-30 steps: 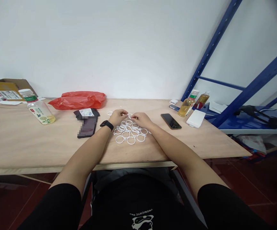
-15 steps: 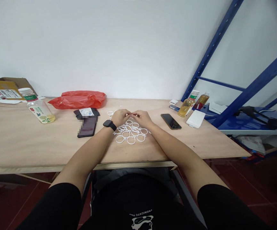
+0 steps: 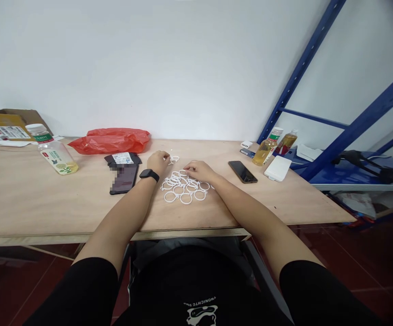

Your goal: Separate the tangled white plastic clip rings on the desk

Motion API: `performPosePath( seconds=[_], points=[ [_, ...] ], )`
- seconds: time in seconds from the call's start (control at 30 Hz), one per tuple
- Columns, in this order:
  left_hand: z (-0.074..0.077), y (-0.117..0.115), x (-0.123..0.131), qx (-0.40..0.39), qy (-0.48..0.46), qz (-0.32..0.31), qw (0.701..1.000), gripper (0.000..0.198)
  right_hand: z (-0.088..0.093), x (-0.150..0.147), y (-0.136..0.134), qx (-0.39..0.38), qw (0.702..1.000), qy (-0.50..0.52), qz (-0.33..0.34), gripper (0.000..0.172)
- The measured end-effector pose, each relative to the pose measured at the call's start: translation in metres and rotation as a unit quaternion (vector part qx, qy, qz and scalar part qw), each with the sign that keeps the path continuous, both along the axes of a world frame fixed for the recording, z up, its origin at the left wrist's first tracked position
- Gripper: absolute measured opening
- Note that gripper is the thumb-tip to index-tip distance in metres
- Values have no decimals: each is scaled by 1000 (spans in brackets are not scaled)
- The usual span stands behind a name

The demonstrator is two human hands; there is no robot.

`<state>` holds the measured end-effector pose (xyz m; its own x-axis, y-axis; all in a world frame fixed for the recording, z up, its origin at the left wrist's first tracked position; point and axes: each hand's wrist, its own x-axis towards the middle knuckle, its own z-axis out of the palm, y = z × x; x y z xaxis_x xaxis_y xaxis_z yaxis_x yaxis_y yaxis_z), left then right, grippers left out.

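Note:
Several white rings (image 3: 186, 198) lie in an overlapping pile on the wooden table (image 3: 63, 203). My left hand (image 3: 158, 162), with a black watch on its wrist, is beyond the pile on the left, its fingers closed beside a small group of white rings (image 3: 175, 158). Whether it grips one of them is too small to tell. At the far right edge of the pile is my right hand (image 3: 199, 170), thumb and fingertips together on a white ring (image 3: 182, 173).
A dark phone (image 3: 242, 172), white case (image 3: 278, 168) and bottles (image 3: 267, 147) are on the right. On the left lie a red bag (image 3: 111, 141), a black item (image 3: 124, 179), a tilted bottle (image 3: 56, 151) and a cardboard box (image 3: 16, 124). A blue frame (image 3: 301, 59) rises at right.
My hands have parted from where their fingertips met. The left hand has moved left and slightly away from me; the right has dropped slightly toward the pile. More of the far rings now shows.

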<state>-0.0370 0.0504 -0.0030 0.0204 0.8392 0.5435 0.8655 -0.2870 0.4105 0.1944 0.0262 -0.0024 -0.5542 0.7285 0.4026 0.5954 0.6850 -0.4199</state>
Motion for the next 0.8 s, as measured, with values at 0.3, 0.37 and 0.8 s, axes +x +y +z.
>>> performPosePath(
  seconds=[0.3, 0.37, 0.8],
  points=[
    [-13, 11, -4, -24, -17, 0, 1000, 19, -3, -7, -1, -18, 998, -58, 18, 21],
    [-11, 9, 0, -12, -15, -31, 999, 22, -4, -8, -1, -26, 998, -57, 11, 22],
    [-3, -13, 28, -91, 106, -221, 965, 35, -6, -4, 3, -82, 995, -21, -56, 39]
  ],
)
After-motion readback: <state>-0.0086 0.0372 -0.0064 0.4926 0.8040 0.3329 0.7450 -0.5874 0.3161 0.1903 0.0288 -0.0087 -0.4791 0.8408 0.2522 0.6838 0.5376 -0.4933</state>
